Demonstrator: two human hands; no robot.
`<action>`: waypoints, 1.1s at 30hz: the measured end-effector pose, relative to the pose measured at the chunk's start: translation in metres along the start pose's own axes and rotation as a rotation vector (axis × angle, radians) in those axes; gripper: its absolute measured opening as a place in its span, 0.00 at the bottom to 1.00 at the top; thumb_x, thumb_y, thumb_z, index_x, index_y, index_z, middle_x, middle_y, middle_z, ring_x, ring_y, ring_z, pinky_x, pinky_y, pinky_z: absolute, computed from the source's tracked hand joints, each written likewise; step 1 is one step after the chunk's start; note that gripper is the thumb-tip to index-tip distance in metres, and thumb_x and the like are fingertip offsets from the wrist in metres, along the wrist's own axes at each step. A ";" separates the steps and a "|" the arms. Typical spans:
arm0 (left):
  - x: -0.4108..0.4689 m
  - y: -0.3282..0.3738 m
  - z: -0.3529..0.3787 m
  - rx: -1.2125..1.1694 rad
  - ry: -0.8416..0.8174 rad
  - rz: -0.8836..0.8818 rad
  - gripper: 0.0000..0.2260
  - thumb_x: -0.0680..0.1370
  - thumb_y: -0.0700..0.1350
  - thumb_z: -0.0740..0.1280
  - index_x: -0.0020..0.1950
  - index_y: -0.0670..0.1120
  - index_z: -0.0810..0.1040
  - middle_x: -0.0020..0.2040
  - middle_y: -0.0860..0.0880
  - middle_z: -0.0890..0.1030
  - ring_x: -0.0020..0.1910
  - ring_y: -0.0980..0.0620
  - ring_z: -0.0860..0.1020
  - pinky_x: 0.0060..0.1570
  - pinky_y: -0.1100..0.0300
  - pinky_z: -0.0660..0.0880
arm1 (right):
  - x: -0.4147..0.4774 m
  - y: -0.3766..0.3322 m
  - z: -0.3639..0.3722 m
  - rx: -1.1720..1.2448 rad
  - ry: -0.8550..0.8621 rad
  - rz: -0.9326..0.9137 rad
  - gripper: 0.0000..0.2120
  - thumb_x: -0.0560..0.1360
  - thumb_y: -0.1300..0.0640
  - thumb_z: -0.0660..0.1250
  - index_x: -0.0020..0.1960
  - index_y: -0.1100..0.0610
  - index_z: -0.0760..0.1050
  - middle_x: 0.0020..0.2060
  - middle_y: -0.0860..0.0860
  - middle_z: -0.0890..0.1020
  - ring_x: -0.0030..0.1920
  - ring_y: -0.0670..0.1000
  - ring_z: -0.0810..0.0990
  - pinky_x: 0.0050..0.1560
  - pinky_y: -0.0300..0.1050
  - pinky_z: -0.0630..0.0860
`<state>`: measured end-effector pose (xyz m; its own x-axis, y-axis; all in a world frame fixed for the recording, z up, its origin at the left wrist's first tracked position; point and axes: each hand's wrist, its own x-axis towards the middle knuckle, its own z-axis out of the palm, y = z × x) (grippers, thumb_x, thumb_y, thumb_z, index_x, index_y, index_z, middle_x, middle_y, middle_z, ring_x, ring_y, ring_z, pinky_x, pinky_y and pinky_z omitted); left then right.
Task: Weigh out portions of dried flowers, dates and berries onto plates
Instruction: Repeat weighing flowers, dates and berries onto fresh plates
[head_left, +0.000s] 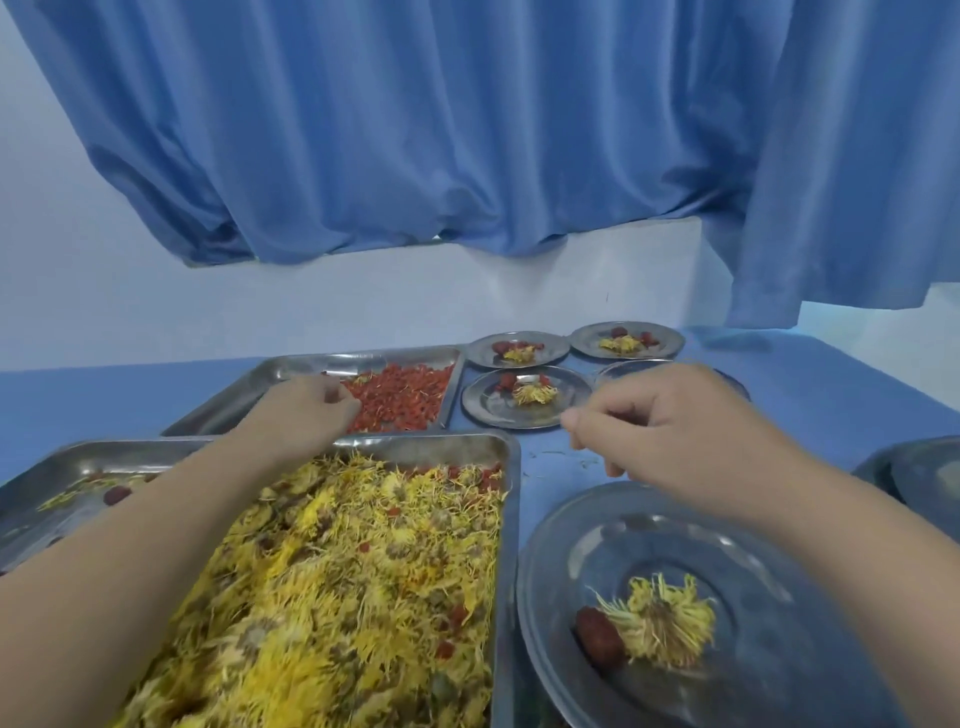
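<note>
The left hand (306, 410) curls its fingers into the berries (405, 397) of the berry tray (291, 366) behind the flower tray (511, 519). The blurred right hand (675, 431) pinches thumb to forefinger right of it — whether either holds anything cannot be told. A plate (597, 530) right of the flower tray carries a flower (665, 618) and a date (600, 636). Filled plates (524, 413) sit behind on a blue table (805, 395) under a curtain (467, 130) — one half hidden by the right hand.

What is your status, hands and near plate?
Left hand, fingers curled, in rectangular steel tray of red berries. Right hand hovering, grip unclear. Near round steel plate: yellow dried flower, red date, no berries seen. Nothing blocking.
</note>
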<state>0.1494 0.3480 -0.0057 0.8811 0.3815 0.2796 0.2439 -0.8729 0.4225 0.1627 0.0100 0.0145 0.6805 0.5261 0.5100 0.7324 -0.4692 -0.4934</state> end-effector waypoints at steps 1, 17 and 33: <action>0.008 0.003 0.006 0.008 -0.020 0.012 0.13 0.80 0.51 0.62 0.42 0.44 0.79 0.37 0.46 0.82 0.33 0.49 0.77 0.34 0.58 0.73 | 0.001 0.005 0.001 -0.007 -0.017 -0.001 0.21 0.74 0.43 0.64 0.37 0.62 0.77 0.31 0.58 0.77 0.29 0.54 0.72 0.30 0.35 0.67; 0.089 0.039 0.072 0.447 -0.513 -0.082 0.15 0.80 0.50 0.63 0.65 0.47 0.78 0.66 0.46 0.77 0.63 0.46 0.74 0.65 0.50 0.69 | 0.014 0.026 -0.012 -0.012 -0.044 -0.009 0.20 0.75 0.45 0.63 0.36 0.62 0.77 0.30 0.57 0.78 0.28 0.53 0.73 0.31 0.43 0.70; 0.101 0.038 0.076 0.230 -0.494 -0.109 0.19 0.75 0.41 0.68 0.64 0.54 0.72 0.45 0.53 0.74 0.40 0.50 0.78 0.32 0.60 0.71 | 0.013 0.021 -0.006 -0.038 -0.090 0.003 0.20 0.76 0.48 0.64 0.32 0.61 0.71 0.28 0.55 0.72 0.28 0.52 0.68 0.33 0.45 0.67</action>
<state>0.2788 0.3301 -0.0270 0.9175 0.3341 -0.2160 0.3780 -0.9012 0.2118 0.1874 0.0025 0.0151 0.6794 0.5852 0.4427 0.7318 -0.4966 -0.4667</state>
